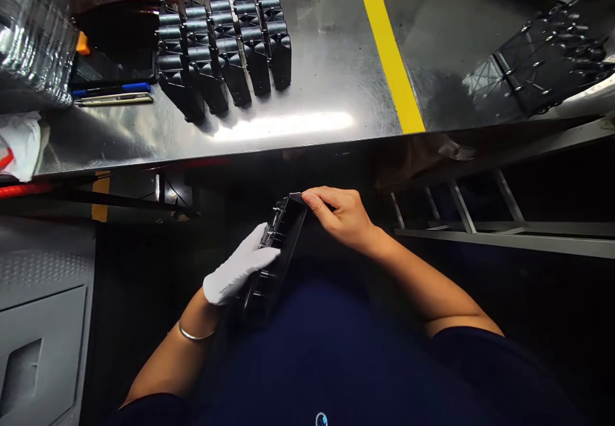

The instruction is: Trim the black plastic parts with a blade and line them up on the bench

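Observation:
A long black plastic part [288, 246] with small pegs along one side is held tilted in front of my body, below the bench edge. My left hand [243, 264], in a white glove, is closed around its middle, the thumb lying across the near face. With bare fingers, my right hand [339, 216] pinches the upper end of the same part between thumb and forefinger. The lower end fades into the dark of my clothing and is hard to make out.
On the metal bench [327, 80] stand several rows of black ribbed parts [223, 48]. A yellow tape strip [391, 48] crosses it. More black parts [548, 61] lie right; clear plastic trays [33, 35], a blue-capped pen [115, 89] and a white cloth [22, 144] are left.

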The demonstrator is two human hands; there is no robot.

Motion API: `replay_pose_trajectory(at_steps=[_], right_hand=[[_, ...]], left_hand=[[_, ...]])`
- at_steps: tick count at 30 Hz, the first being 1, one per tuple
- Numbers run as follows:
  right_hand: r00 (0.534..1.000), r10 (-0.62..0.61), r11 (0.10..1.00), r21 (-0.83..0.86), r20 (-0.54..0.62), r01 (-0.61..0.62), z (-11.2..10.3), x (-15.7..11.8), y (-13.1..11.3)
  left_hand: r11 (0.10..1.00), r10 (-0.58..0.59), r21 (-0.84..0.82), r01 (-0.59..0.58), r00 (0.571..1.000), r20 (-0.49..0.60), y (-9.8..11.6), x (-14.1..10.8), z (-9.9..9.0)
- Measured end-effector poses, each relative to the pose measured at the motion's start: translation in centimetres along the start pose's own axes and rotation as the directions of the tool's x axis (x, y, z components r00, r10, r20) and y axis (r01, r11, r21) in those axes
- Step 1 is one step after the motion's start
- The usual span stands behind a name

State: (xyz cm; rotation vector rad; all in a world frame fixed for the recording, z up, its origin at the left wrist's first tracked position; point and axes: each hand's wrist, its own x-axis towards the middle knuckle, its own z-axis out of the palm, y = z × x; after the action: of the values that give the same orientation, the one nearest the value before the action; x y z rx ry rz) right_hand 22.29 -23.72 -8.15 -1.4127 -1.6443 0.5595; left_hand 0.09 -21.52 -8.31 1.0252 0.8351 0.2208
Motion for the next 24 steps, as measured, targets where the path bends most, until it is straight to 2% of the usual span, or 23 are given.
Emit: replay_pose_trajectory(at_steps=[5, 14, 16, 18, 20, 22, 24], right_hand=[[1.0, 0.011, 0.998, -0.063, 0.0, -0.011, 0.2, -0.5, -0.2], [0.991, -0.017, 0.967, -0.249, 0.133, 0.05, -0.4, -0.6, -0.4], [0.99, -0.037, 0.984, -0.17, 0.139, 0.061, -0.6, -0.6, -0.1], [0.994, -0.044, 0.997, -0.056, 0.101, 0.05, -1.0, -0.6, 0.1], [0.998, -0.039, 0.999, -0.013, 0.044, 0.04, -1.4, -0.6, 0.2], [0.998, -0.063, 0.995, -0.072, 0.03, 0.065, -1.8, -0.6, 0.1], [0.988, -0.132, 0.976, -0.165, 0.081, 0.144, -2.1, -0.7, 0.0]], left_hand=[[0.999, -0.014, 0.046, 0.014, 1.0, -0.001, 0.1, 0.1, 0.4], [0.993, -0.024, 0.112, 0.026, 1.0, -0.02, -0.1, 0.3, 0.7], [0.991, -0.014, 0.134, 0.017, 1.0, -0.021, 0.0, 0.5, 0.8], [0.99, 0.015, 0.144, -0.005, 0.997, -0.071, 0.1, 0.7, 1.0], [0.983, 0.066, 0.18, -0.025, 0.972, -0.227, 0.0, 0.9, 1.3], [0.962, 0.156, 0.269, -0.046, 0.9, -0.407, -0.5, 1.1, 1.5], [0.922, 0.276, 0.378, -0.083, 0.826, -0.492, -1.3, 1.1, 1.5]])
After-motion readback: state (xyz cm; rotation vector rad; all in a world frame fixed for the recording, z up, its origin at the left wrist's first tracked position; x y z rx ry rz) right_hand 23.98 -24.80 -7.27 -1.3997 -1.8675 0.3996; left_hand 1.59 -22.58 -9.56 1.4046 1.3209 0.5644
